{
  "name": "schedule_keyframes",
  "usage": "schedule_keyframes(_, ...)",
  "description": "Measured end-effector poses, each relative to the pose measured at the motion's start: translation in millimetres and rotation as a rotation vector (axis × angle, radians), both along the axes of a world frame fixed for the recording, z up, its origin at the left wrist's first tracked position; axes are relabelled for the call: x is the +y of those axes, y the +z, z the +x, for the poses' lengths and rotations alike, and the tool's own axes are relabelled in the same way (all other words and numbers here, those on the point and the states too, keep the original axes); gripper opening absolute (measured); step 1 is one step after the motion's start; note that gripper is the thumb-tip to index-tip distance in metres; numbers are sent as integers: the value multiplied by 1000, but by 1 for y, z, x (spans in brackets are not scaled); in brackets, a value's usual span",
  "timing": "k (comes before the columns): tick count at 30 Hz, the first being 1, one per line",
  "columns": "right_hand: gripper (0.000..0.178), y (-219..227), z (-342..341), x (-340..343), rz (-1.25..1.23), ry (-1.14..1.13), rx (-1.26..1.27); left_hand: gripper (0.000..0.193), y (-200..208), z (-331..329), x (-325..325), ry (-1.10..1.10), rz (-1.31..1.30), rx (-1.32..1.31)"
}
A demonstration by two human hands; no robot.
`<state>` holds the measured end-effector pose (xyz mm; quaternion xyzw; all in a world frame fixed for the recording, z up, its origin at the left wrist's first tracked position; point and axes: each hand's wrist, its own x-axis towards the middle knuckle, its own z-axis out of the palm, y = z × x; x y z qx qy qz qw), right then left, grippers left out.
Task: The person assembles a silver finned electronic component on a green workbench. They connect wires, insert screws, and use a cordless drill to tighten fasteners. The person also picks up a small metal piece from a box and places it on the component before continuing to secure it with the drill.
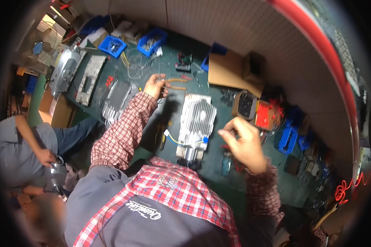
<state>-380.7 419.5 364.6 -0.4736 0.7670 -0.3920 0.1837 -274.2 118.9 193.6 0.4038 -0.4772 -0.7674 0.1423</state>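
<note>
A silver finned metal housing (197, 119) lies on the green bench in front of me. A wire with a white connector (166, 133) crosses its near part, and a round metal fitting (190, 153) is at its near end. My left hand (155, 86) is beyond it to the left, fingers closed round something with two tan, handle-like arms (177, 84) sticking out rightward; its exact kind is unclear. My right hand (245, 140), right of the housing, has thumb and fingers curled together; anything between them is hidden.
Boxes of black parts (246, 105) and red parts (263, 115) stand beyond my right hand. Blue bins (112, 46) line the far edge. Another finned housing (118, 99) lies left. At lower left, a person holds a grey metal part (58, 175).
</note>
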Motion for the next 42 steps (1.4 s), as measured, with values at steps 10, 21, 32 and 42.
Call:
schedule_keyframes(10,19,-104,92,23,-115,-374,-526,25,53,37,72,-364,65,277)
schedule_keyframes(21,14,-112,103,66,-235,-361,-577,18,76,38,175,-798,-306,178)
schedule_keyframes(32,14,-96,67,64,-170,-394,-411,34,64,13,195,-95,-577,61)
schedule_keyframes(42,12,-94,75,41,-163,-39,-409,20,100,60,166,48,-263,53)
